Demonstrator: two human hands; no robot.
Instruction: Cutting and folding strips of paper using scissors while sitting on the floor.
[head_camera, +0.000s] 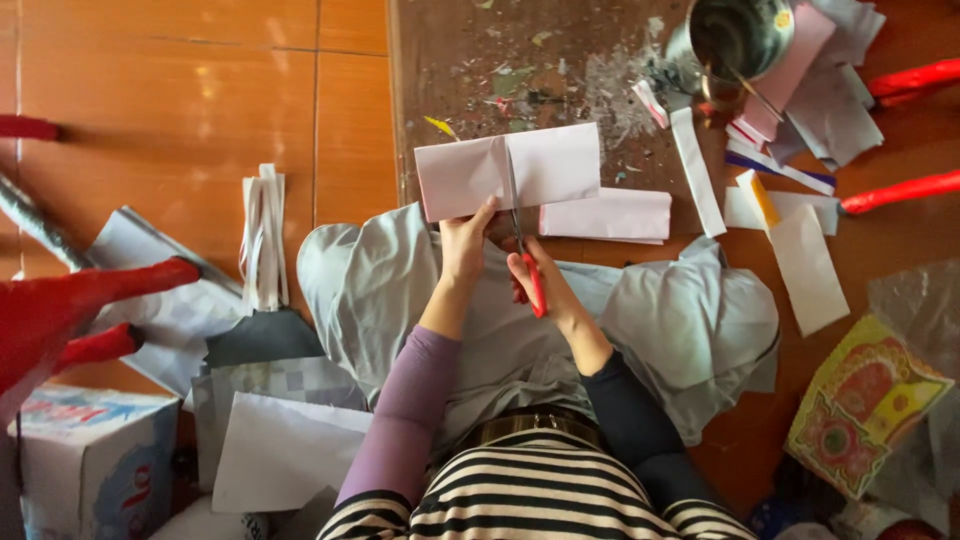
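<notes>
— So, what do the two hands hold?

— Her left hand (463, 243) pinches the near edge of a folded pale pink paper sheet (508, 170), fingers closed on it, keeping it raised and flat so the blades meet it squarely. The right hand (545, 285) is closed through the handles of red-handled scissors (527, 262), the blades running up into the sheet's middle.

— Where does the sheet sit?

— Over the near edge of a worn brown board (560, 60) on the orange tiled floor (180, 110), just beyond the grey cloth across the lap (400, 280). A second folded pink sheet (607, 215) lies just right of it, within easy reach.

— And round about?

— White paper strips (264, 235) lie stacked to the left, apart from the cutting. Far right stands a metal tin (735, 40), with loose white and pink paper pieces (805, 265) beside it. A colourful printed card (860, 405) lies near right; a cardboard box (90, 460) sits near left.
</notes>
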